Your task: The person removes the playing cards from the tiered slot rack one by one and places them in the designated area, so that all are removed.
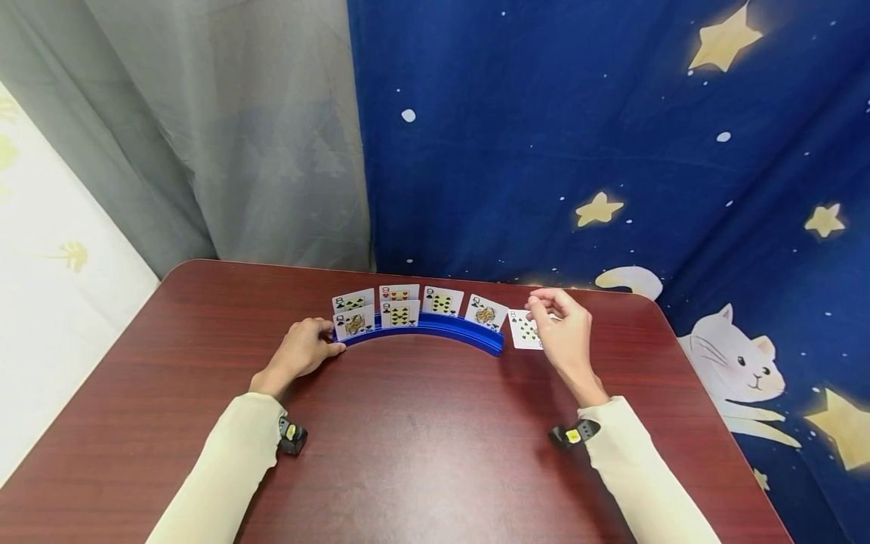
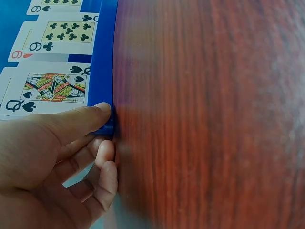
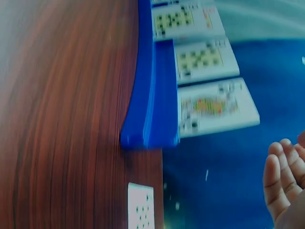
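- Blue curved card holder (image 1: 451, 326): rests on the wooden table (image 1: 408, 438), bowed toward the far side; upright cards fill its left part in two rows.
- Left hand (image 1: 303, 347): thumb and fingers pinch the holder's left end, just beside the queen of spades (image 2: 55, 88).
- Right hand (image 1: 564, 329): fingers loosely bent, released, no card seen in them; it hangs above the loose black number card (image 1: 522, 330).
- Loose card: lies on the table just beyond the holder's right end, partly hidden by the hand in the head view.
- Black face card (image 1: 485, 313): stands near the right end.
- Probable faults: a tug by the left hand could skew the holder and tip cards; a low sweep of the right hand could knock the face card or push the loose card over the far edge.
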The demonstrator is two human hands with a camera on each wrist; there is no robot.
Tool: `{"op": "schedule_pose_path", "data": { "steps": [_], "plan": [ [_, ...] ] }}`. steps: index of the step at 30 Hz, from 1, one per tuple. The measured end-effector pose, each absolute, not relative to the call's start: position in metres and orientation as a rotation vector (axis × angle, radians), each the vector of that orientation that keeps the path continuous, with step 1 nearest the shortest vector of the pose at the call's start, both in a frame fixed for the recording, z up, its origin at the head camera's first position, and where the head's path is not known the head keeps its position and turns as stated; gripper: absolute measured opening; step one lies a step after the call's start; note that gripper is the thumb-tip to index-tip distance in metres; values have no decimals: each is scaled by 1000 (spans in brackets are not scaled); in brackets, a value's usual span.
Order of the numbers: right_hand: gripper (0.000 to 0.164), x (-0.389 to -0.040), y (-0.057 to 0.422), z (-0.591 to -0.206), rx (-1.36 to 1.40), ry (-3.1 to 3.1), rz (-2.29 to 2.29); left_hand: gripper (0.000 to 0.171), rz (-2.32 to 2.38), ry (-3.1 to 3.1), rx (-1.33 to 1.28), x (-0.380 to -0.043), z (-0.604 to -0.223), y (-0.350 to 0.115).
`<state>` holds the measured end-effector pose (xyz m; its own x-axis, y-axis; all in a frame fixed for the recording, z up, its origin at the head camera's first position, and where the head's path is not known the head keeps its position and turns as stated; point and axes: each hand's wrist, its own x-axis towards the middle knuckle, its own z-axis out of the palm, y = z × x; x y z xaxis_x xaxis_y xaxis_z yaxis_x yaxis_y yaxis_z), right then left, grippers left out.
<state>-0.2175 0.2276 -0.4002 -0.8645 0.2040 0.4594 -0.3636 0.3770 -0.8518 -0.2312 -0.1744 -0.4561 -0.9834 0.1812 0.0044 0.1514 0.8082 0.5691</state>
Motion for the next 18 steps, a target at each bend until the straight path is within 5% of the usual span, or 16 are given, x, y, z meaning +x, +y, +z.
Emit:
{"op": "schedule_pose_path", "data": {
  "steps": [18],
  "plan": [
    [20,-222,146,-425,467,-2410,1653,25,952,2933,284,-229,-454,-175]
  ]
}}
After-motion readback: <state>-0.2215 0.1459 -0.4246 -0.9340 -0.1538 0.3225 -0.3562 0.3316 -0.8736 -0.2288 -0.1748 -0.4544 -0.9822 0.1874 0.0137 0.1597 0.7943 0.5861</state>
